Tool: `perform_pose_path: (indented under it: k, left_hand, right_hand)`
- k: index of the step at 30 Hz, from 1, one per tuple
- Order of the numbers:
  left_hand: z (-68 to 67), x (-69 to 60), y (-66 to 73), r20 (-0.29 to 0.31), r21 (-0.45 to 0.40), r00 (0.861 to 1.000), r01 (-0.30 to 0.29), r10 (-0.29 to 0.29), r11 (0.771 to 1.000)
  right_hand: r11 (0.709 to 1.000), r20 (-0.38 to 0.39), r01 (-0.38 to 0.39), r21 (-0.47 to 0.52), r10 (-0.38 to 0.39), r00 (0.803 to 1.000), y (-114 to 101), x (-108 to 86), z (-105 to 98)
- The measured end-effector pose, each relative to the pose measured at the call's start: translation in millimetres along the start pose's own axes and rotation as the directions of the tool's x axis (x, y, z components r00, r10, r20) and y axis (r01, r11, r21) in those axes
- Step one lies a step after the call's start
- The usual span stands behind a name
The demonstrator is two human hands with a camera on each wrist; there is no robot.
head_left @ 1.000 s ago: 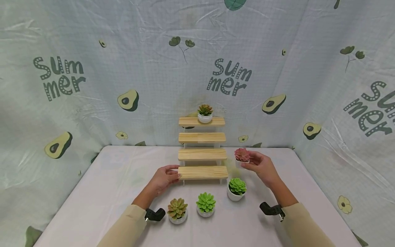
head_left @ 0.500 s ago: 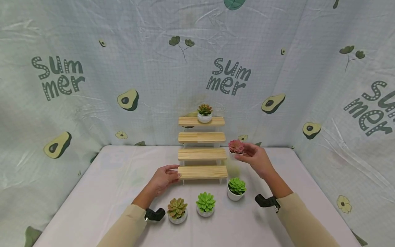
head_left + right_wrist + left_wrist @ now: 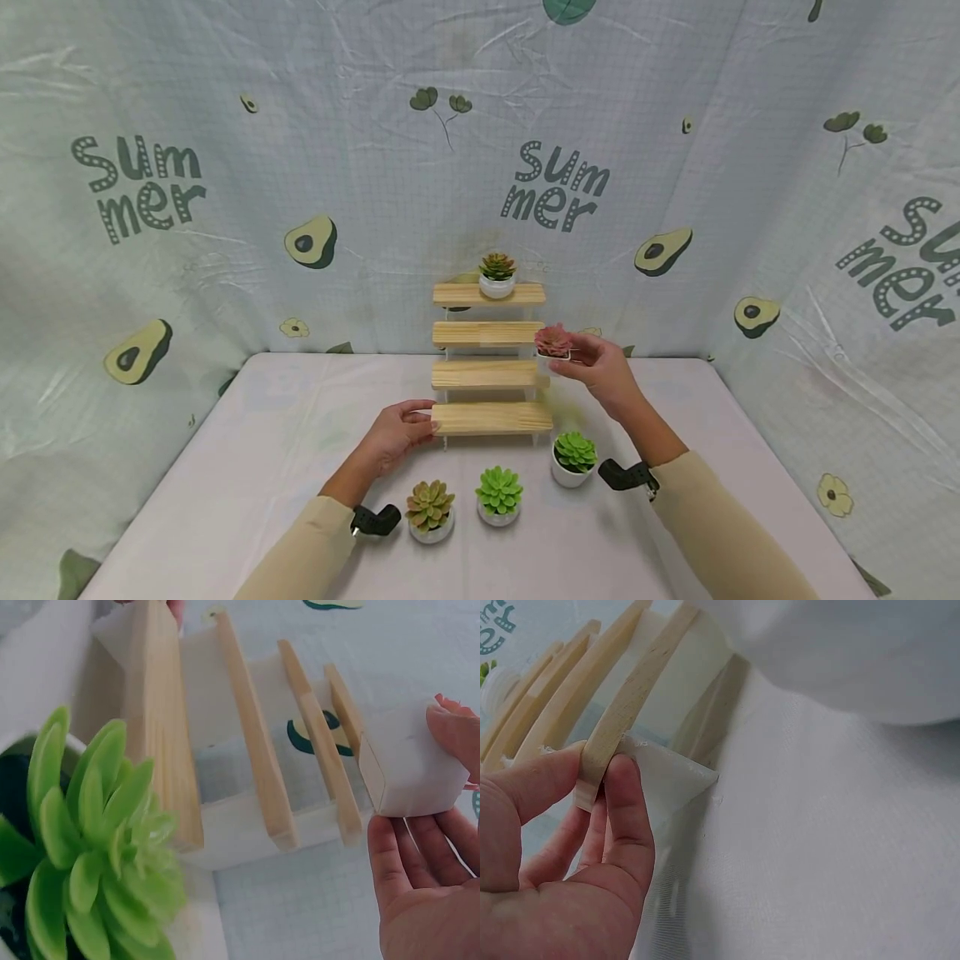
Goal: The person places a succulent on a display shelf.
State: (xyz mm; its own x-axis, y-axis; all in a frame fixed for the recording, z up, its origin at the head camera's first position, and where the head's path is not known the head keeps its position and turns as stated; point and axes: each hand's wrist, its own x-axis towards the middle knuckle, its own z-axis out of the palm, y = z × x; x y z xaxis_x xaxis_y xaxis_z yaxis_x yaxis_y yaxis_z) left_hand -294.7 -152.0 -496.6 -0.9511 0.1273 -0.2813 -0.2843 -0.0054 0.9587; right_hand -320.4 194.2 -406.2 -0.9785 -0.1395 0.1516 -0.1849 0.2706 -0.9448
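My right hand, gripping the pink white-potted succulent, has moved leftward — now close to the pale four-tiered wooden stand (left hand pinching its lowest plank).

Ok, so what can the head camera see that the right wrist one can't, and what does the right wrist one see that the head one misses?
Only the head view shows the top plant on the top shelf, the brownish plant at the front left and the middle green plant.

Only the right wrist view shows the bottom of the white pot holding the pink plant.

Both show the right hand holding that pot, the left hand at the lowest shelf, all four wooden shelves and the front-right green plant.
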Motion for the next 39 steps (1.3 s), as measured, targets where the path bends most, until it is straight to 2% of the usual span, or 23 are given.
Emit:
perform_pose_path:
  k: [14, 27, 34, 39]
  left_hand:
    - [1.3, -0.2, 2.3, 0.002, -0.02, 1.0, 0.018, -0.018, 1.0]
    - [-0.2, -0.8, 0.5, -0.004, -0.028, 1.0, 0.028, -0.029, 0.999]
    - [-1.3, -0.5, -0.7, 0.014, -0.055, 1.0, 0.026, -0.025, 0.998]
    - [-0.9, 0.1, -0.7, 0.024, -0.066, 1.0, 0.021, -0.019, 0.998]
  right_hand:
    - [1.0, 0.003, 0.01, -0.005, -0.01, 1.0, -16, 15.3, 16]
    - [1.0, 0.052, 0.027, 0.004, -0.027, 0.998, -21, 34.9, 30]
    - [0.999, 0.043, 0.019, 0.033, -0.021, 0.999, -23, 45.4, 39]
    - [0.999, 0.043, 0.032, 0.019, -0.033, 0.999, -24, 52.5, 44]
